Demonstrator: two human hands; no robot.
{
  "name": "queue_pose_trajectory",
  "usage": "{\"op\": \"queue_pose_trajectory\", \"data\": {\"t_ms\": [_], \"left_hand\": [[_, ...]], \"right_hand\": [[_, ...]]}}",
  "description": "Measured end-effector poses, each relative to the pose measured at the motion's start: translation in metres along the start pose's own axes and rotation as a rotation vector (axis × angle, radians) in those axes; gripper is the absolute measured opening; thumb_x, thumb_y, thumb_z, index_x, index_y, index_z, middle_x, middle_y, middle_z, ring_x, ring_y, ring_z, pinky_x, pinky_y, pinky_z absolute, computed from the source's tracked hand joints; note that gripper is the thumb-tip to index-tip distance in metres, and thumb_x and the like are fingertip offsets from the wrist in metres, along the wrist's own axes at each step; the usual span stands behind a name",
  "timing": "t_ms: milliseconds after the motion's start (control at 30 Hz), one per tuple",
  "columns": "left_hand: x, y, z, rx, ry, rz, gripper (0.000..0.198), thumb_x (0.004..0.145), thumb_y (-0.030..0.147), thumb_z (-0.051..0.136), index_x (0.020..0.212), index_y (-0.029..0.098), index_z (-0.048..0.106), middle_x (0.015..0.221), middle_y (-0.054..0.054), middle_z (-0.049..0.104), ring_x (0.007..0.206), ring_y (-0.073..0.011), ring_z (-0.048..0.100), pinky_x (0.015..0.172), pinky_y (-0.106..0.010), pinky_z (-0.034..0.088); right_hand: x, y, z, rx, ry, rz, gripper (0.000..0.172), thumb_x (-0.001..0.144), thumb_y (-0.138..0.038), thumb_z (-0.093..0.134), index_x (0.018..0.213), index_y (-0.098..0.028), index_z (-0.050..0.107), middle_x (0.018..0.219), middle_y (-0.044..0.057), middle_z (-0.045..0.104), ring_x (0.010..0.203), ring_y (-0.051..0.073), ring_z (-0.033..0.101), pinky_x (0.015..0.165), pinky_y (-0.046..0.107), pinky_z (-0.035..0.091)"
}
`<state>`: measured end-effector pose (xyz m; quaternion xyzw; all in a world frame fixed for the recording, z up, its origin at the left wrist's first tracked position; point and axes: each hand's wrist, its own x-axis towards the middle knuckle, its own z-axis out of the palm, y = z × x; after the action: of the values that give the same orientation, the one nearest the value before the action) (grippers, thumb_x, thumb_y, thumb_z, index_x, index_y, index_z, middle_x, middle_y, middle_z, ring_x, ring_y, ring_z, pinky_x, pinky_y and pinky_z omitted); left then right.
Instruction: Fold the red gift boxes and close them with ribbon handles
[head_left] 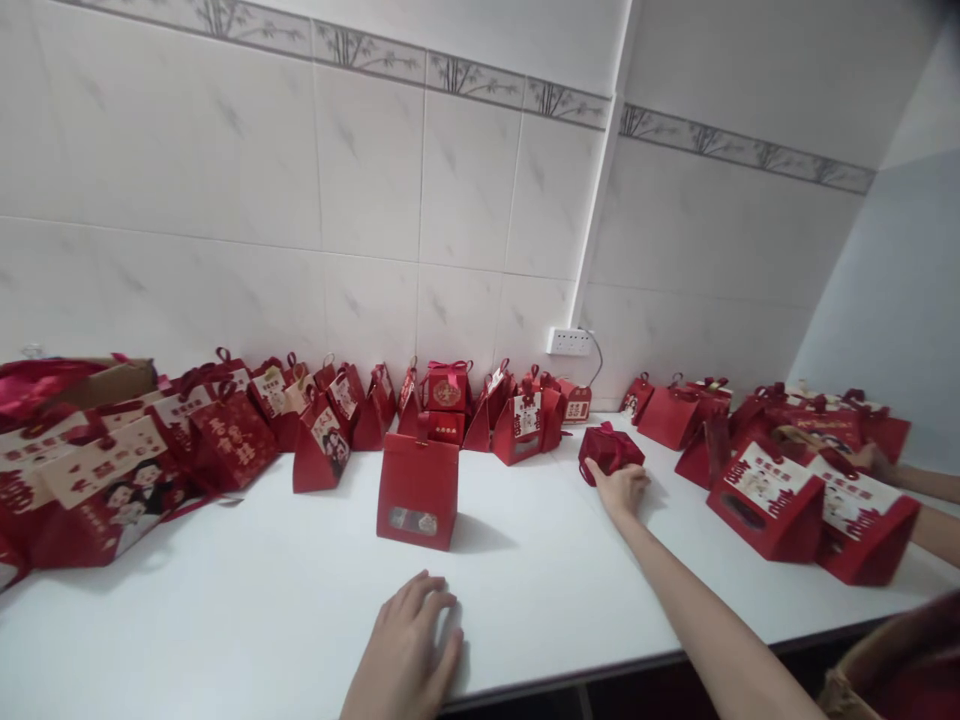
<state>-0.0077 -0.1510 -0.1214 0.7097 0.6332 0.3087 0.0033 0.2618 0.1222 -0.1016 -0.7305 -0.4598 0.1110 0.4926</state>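
Observation:
My left hand point(409, 640) rests on the white table point(300, 620) near its front edge, fingers loosely bent and apart, holding nothing. Just beyond it stands a red gift box point(417, 490) with a clear window low on its front and a ribbon loop on top. My right hand point(621, 488) reaches out to a small dark red gift box point(609, 452) tied with a ribbon bow. The thumb and fingers grip its near side, and the box appears to sit on the table.
Red gift boxes point(225, 435) crowd the table's left side, and more point(517, 425) line the wall. Another group point(772, 500) stands at right, where another person's arms point(926, 520) reach in. A socket strip point(568, 341) is on the tiled wall. An open cardboard carton point(120, 382) sits far left.

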Motion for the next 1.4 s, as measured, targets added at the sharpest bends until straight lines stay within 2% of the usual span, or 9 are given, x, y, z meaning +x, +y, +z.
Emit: {"op": "queue_pose_trajectory", "data": {"t_ms": [167, 433, 633, 800, 967, 1067, 1133, 1267, 1400], "left_hand": [[-0.001, -0.002, 0.002, 0.065, 0.023, 0.041, 0.023, 0.084, 0.031, 0.052, 0.100, 0.023, 0.067, 0.115, -0.010, 0.066, 0.110, -0.0289, 0.061, 0.088, -0.043, 0.056], [0.004, 0.007, 0.000, 0.072, -0.028, 0.009, 0.022, 0.076, 0.030, 0.059, 0.095, 0.022, 0.066, 0.112, -0.010, 0.067, 0.108, -0.0308, 0.060, 0.089, -0.047, 0.053], [-0.001, 0.024, -0.010, -0.038, -0.092, -0.071, 0.022, 0.080, 0.027, 0.053, 0.098, 0.019, 0.064, 0.115, -0.011, 0.064, 0.112, -0.0301, 0.056, 0.095, -0.049, 0.048], [0.014, 0.008, -0.016, -0.347, 0.178, -0.123, 0.034, 0.087, 0.029, 0.046, 0.120, 0.019, 0.050, 0.124, -0.013, 0.056, 0.116, -0.0247, 0.055, 0.095, -0.044, 0.049], [0.090, -0.024, -0.047, -0.451, 0.562, -0.182, 0.056, 0.078, 0.031, 0.060, 0.128, 0.014, 0.041, 0.138, -0.018, 0.043, 0.133, -0.0283, 0.037, 0.111, -0.047, 0.030], [0.127, -0.035, -0.060, -0.663, 0.472, -0.258, 0.059, 0.077, 0.032, 0.063, 0.128, 0.016, 0.040, 0.137, -0.016, 0.046, 0.129, -0.0263, 0.044, 0.107, -0.042, 0.036], [0.132, -0.036, -0.065, -0.711, 0.398, -0.258, 0.051, 0.078, 0.037, 0.062, 0.122, 0.017, 0.046, 0.120, -0.012, 0.059, 0.110, -0.0241, 0.058, 0.092, -0.038, 0.048], [0.106, -0.023, -0.073, -0.719, 0.325, -0.222, 0.035, 0.076, 0.043, 0.064, 0.096, 0.016, 0.057, 0.089, -0.006, 0.065, 0.082, -0.0193, 0.062, 0.070, -0.029, 0.052], [0.070, -0.003, -0.086, -0.793, 0.197, -0.208, 0.032, 0.073, 0.044, 0.069, 0.082, 0.016, 0.058, 0.079, -0.003, 0.064, 0.070, -0.0148, 0.060, 0.061, -0.024, 0.048]], "right_hand": [[0.023, -0.003, 0.021, -0.132, -0.079, -0.020, 0.079, 0.078, -0.046, 0.060, 0.127, 0.007, 0.029, 0.133, 0.042, 0.033, 0.131, 0.044, 0.032, 0.103, 0.050, 0.031], [0.039, 0.002, 0.027, -0.263, -0.521, -0.179, 0.045, 0.078, -0.041, 0.064, 0.117, -0.020, 0.059, 0.143, 0.013, 0.045, 0.137, 0.035, 0.031, 0.109, 0.065, 0.004], [0.018, -0.015, 0.001, -0.269, -0.564, -0.252, 0.026, 0.088, -0.029, 0.060, 0.107, -0.013, 0.061, 0.121, 0.010, 0.060, 0.119, 0.026, 0.052, 0.107, 0.054, 0.030], [-0.044, -0.055, -0.019, -0.038, -0.659, -0.523, 0.018, 0.087, -0.023, 0.051, 0.090, -0.013, 0.065, 0.105, 0.014, 0.066, 0.107, 0.025, 0.059, 0.100, 0.042, 0.041], [-0.124, -0.107, -0.018, 0.289, -0.822, -0.742, 0.037, 0.083, -0.037, 0.057, 0.116, -0.021, 0.054, 0.123, 0.011, 0.060, 0.113, 0.022, 0.058, 0.094, 0.038, 0.048], [-0.153, -0.131, -0.011, 0.457, -0.880, -0.734, 0.061, 0.080, -0.035, 0.060, 0.134, -0.021, 0.035, 0.132, 0.014, 0.053, 0.119, 0.022, 0.054, 0.096, 0.040, 0.047], [-0.161, -0.141, -0.011, 0.518, -0.914, -0.698, 0.054, 0.081, -0.031, 0.058, 0.130, -0.019, 0.040, 0.123, 0.013, 0.059, 0.109, 0.023, 0.059, 0.093, 0.041, 0.048], [-0.168, -0.143, -0.026, 0.531, -0.935, -0.670, 0.019, 0.081, -0.031, 0.055, 0.093, -0.018, 0.061, 0.094, 0.008, 0.068, 0.086, 0.022, 0.063, 0.080, 0.039, 0.050], [-0.178, -0.130, -0.059, 0.610, -1.021, -0.642, 0.018, 0.082, -0.035, 0.055, 0.082, -0.018, 0.060, 0.083, 0.004, 0.065, 0.076, 0.017, 0.061, 0.068, 0.030, 0.049]]}}
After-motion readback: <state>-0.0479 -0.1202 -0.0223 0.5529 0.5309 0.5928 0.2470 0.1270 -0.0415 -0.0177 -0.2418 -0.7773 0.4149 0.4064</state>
